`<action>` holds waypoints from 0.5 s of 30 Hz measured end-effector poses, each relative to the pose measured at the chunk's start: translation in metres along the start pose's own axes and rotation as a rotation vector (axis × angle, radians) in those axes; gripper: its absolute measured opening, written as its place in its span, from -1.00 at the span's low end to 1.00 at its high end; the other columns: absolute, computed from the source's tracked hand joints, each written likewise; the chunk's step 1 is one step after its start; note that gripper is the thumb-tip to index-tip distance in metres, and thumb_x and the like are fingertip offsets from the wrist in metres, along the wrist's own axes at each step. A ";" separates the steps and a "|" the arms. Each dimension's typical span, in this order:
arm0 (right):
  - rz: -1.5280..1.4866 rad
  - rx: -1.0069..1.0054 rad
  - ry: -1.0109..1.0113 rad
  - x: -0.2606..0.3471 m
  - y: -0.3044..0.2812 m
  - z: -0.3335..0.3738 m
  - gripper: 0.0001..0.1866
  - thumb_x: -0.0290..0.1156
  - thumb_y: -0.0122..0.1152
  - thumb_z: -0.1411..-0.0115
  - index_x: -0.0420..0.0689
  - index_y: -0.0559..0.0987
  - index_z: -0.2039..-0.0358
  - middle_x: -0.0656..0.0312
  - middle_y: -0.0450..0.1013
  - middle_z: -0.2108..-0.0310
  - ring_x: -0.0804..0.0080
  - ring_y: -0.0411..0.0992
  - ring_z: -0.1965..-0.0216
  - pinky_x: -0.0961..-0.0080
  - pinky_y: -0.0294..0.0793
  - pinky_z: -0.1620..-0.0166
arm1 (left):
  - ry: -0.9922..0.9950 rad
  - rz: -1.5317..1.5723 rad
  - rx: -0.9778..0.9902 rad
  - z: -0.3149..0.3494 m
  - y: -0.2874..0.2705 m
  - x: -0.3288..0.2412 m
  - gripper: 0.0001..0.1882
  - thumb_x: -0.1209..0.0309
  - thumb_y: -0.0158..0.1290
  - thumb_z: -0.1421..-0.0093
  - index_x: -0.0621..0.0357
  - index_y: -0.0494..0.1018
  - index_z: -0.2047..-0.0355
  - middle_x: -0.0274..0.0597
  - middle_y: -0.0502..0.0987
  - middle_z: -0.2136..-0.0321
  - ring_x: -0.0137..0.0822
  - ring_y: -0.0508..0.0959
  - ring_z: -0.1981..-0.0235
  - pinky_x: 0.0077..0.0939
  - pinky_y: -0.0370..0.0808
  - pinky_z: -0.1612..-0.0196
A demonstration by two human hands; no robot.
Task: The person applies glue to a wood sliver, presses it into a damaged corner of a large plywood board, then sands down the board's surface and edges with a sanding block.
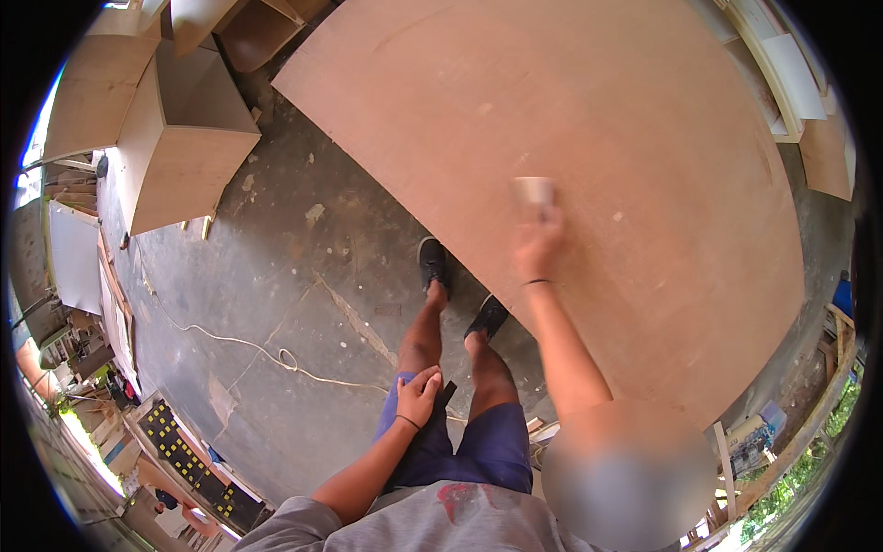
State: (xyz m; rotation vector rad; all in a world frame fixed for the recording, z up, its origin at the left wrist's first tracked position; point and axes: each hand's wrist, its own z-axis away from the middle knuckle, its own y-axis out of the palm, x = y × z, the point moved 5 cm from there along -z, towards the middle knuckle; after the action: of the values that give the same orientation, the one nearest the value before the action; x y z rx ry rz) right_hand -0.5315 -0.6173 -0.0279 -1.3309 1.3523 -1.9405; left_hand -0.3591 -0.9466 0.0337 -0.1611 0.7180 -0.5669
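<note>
My right hand [538, 250] reaches out over a large brown wooden board [662, 304]. Its fingers are closed round a small flat hand tool [534, 190] with a wide pale front edge. Motion blurs the tool and the fingers, so its exact kind does not show; it appears to be on or just above the board's face. My left hand [418, 396] rests on my left thigh at the hem of the blue shorts, fingers lying over the leg with nothing visible in them. A black strip [448, 394] hangs beside that hand.
My shoes [432, 261] stand at the board's near edge on a stained concrete floor [276, 267]. A thin pale cable [290, 361] trails across it. Wooden cabinet boxes [193, 166] stand at the far left, more panels [791, 78] at the far right.
</note>
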 end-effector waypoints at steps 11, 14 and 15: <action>-0.062 -0.318 -0.131 0.076 0.042 -0.048 -0.68 -0.29 0.00 -0.13 -0.03 0.47 0.09 0.05 0.36 0.06 0.00 0.35 0.14 -0.01 0.30 0.13 | -0.243 0.276 0.066 -0.009 -0.074 0.090 -0.62 0.10 -0.10 -0.24 0.04 0.52 0.12 -0.14 0.59 0.21 -0.15 0.52 0.05 0.08 0.02 -0.23; 0.031 -0.190 -0.220 0.109 0.046 -0.038 -0.68 -0.32 0.02 -0.10 -0.04 0.47 0.10 0.05 0.36 0.04 0.00 0.36 0.13 0.05 0.32 0.11 | -0.268 0.215 0.055 -0.017 -0.082 0.081 -0.60 0.12 -0.09 -0.26 0.12 0.49 0.08 -0.09 0.58 0.19 -0.15 0.51 0.04 -0.11 0.15 -0.21; 0.076 -0.132 -0.253 0.118 0.049 -0.038 -0.68 -0.34 0.03 -0.09 -0.04 0.47 0.10 0.05 0.35 0.03 0.00 0.36 0.12 0.08 0.33 0.10 | -0.193 -0.055 0.101 -0.015 -0.089 0.061 -0.59 0.13 -0.09 -0.26 0.16 0.48 0.06 -0.07 0.57 0.18 -0.17 0.52 0.05 -0.22 0.23 -0.16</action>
State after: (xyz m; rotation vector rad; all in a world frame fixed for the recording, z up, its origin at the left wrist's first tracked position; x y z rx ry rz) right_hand -0.6262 -0.7110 -0.0191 -1.5054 1.4007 -1.5951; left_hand -0.3705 -1.0537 0.0159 -0.1395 0.4973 -0.6292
